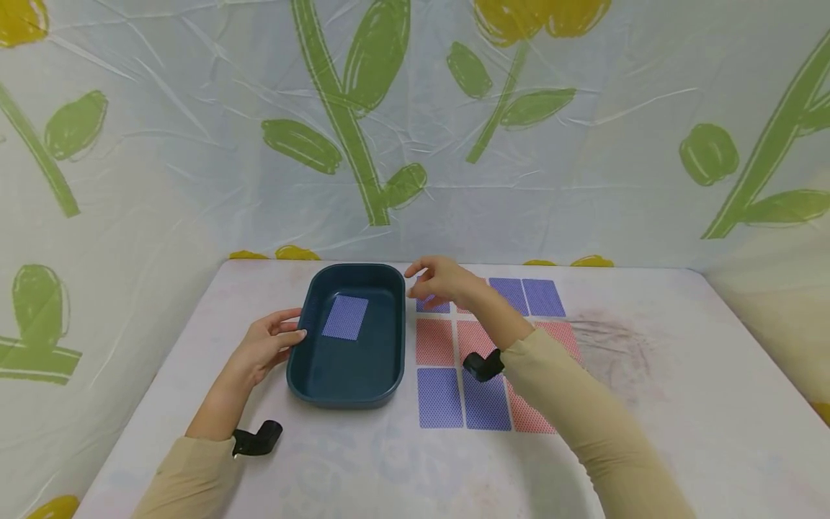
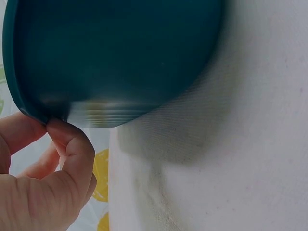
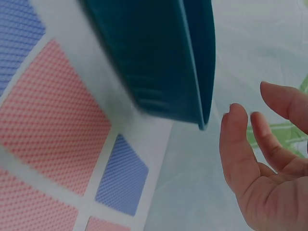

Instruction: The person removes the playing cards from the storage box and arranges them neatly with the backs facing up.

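Observation:
A dark teal plastic bin (image 1: 376,360) stands on the left half of the table, and one blue-patterned card (image 1: 346,317) lies flat on its floor. At the bin's left side my left hand (image 1: 262,346) pinches the rim; the left wrist view shows thumb and finger meeting on the rim edge. My right hand (image 1: 442,280) hovers just off the bin's far right corner, fingers loosely bent with nothing between them. Below it are laid-out cards, such as a red one (image 1: 434,342) and a blue one (image 1: 440,398); the right forearm hides some of them.
Several blue and red cards lie in rows to the right of the bin, including a blue card (image 1: 543,297) at the far right. A white table (image 1: 648,432) carries everything. Behind it hangs a flower-printed sheet (image 1: 551,187).

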A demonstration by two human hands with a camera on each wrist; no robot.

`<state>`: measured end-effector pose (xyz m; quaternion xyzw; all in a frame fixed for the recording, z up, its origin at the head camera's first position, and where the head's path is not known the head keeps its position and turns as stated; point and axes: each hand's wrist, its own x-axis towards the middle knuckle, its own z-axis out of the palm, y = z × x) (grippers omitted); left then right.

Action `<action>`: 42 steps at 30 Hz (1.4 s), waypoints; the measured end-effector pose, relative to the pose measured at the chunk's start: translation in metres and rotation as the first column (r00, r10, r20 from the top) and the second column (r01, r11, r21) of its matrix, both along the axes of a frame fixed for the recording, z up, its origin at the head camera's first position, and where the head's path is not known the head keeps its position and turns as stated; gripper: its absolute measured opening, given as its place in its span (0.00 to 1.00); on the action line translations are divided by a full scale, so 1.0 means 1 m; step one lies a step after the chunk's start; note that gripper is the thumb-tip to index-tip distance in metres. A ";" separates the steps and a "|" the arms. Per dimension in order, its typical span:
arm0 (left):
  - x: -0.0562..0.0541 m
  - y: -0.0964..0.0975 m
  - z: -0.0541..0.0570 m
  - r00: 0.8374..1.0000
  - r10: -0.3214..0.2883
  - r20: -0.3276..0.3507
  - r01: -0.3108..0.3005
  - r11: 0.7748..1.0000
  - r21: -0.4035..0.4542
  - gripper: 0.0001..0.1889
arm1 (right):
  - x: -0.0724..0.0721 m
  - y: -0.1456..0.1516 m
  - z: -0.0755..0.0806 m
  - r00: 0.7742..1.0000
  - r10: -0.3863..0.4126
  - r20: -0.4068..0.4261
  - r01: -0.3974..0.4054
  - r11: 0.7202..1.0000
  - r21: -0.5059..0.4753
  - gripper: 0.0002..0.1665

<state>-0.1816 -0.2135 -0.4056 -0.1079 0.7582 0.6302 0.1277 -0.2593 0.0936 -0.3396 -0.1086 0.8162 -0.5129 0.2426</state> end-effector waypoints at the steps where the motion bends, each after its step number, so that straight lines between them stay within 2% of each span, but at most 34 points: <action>1: 0.000 0.000 0.000 1.000 0.000 0.000 0.000 1.000 0.001 0.30 | -0.002 -0.005 0.000 1.000 -0.003 0.007 0.003 1.000 -0.006 0.25; 7: 0.001 -0.001 0.001 1.000 -0.001 -0.007 0.001 1.000 0.000 0.30 | -0.011 -0.030 0.000 0.998 -0.019 0.051 0.021 0.999 -0.032 0.24; 16: 0.000 0.000 0.001 1.000 0.005 -0.005 -0.005 1.000 0.000 0.29 | -0.019 -0.059 -0.011 0.995 -0.043 0.085 0.047 0.998 -0.042 0.28; 23: -0.001 0.000 -0.001 1.000 0.012 -0.002 -0.012 1.000 0.019 0.29 | -0.024 -0.077 -0.023 0.987 -0.119 0.110 0.124 0.992 -0.036 0.28; 29: -0.001 0.000 -0.003 1.000 0.021 -0.006 -0.021 1.000 0.015 0.29 | -0.025 -0.093 -0.034 0.989 -0.132 0.073 0.131 0.991 0.023 0.27; 34: 0.000 0.000 -0.004 1.000 0.016 -0.008 -0.016 1.000 0.015 0.29 | -0.024 -0.101 -0.048 0.989 -0.148 0.029 0.145 0.985 0.094 0.27; 39: -0.001 0.000 -0.003 1.000 0.016 -0.007 -0.016 1.000 0.024 0.29 | -0.021 -0.110 -0.064 0.985 -0.151 -0.082 0.164 0.969 0.186 0.33; 42: -0.001 0.000 -0.002 1.000 0.010 -0.012 -0.009 1.000 0.025 0.29 | -0.019 -0.115 -0.070 0.980 -0.110 -0.165 0.154 0.947 0.283 0.39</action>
